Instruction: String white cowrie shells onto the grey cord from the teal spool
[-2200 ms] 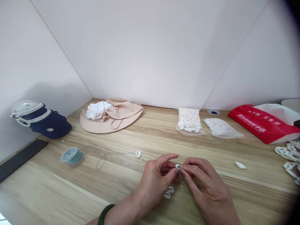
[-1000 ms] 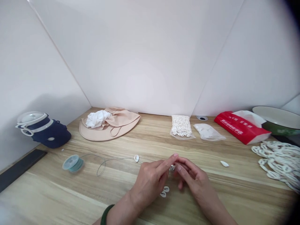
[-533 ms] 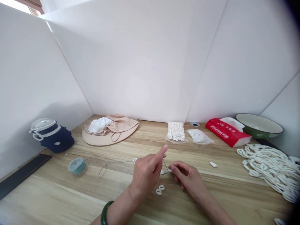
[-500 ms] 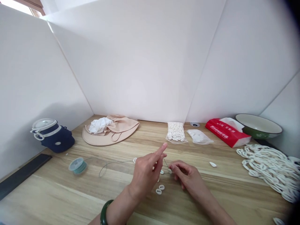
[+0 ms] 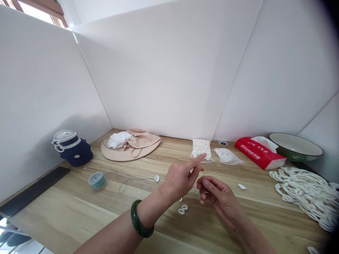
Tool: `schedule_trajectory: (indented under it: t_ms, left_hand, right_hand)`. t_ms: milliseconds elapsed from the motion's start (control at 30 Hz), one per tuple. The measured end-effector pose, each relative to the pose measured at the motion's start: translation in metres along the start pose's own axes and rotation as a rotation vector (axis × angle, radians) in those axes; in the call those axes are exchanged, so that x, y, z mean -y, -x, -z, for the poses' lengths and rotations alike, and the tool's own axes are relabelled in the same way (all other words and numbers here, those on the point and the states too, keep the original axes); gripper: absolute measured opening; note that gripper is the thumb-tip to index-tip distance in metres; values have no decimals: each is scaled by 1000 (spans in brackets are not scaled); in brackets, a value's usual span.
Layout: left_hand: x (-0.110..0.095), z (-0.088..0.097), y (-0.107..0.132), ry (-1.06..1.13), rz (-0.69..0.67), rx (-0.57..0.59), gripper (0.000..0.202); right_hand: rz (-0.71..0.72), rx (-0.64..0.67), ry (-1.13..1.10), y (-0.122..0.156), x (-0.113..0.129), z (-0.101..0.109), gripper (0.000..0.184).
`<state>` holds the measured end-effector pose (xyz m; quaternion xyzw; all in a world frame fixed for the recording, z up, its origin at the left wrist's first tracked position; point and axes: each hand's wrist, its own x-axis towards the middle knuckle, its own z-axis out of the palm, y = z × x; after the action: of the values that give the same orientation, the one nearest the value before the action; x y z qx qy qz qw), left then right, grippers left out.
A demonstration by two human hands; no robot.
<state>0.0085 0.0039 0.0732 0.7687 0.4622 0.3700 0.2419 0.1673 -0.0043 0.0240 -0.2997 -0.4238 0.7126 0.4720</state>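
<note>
My left hand (image 5: pixel 181 179), above the table, has its index finger stretched out and its other fingers curled in a pinch. Close on its right is my right hand (image 5: pixel 221 198), thumb and fingertips pressed together. A thin thread (image 5: pixel 140 179) shows as a short taut piece between the two sets of fingertips; anything else they pinch is hidden. On the left, the thread runs over the table to a spool of green thread (image 5: pixel 97 181). A cowrie shell (image 5: pixel 157 179) lies by the thread. Under my hands lie a few loose shells (image 5: pixel 181 211).
Along the back stand a blue lidded container (image 5: pixel 75 151), a beige hat (image 5: pixel 144 141), a bag of shells (image 5: pixel 201 148), a smaller plastic bag (image 5: pixel 227 156), a red tissue pack (image 5: pixel 258 153) and a green bowl (image 5: pixel 299 151). Strung shells (image 5: pixel 304 194) are heaped at right.
Both hands have come up and a little to the right. My right hand has turned, its fingertips now higher and nearer my left fingertips. The camera view has shifted slightly.
</note>
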Motion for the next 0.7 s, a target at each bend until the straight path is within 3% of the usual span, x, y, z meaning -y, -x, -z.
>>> schedule_trajectory:
  t_ms: [133, 267, 467, 700]
  left_hand:
    - [8, -16, -2, 495, 305, 239, 55]
    - [21, -32, 4, 506, 335, 363, 54]
    - [34, -39, 10, 331, 320, 307, 34]
    - [46, -11, 18, 40, 232, 157, 23]
  right_hand:
    - [50, -90, -74, -3, 10, 12, 17]
    - [105, -207, -134, -6, 18, 27, 18]
    - [131, -350, -176, -11, 19, 47, 21]
    - [143, -464, -141, -14, 12, 53, 21]
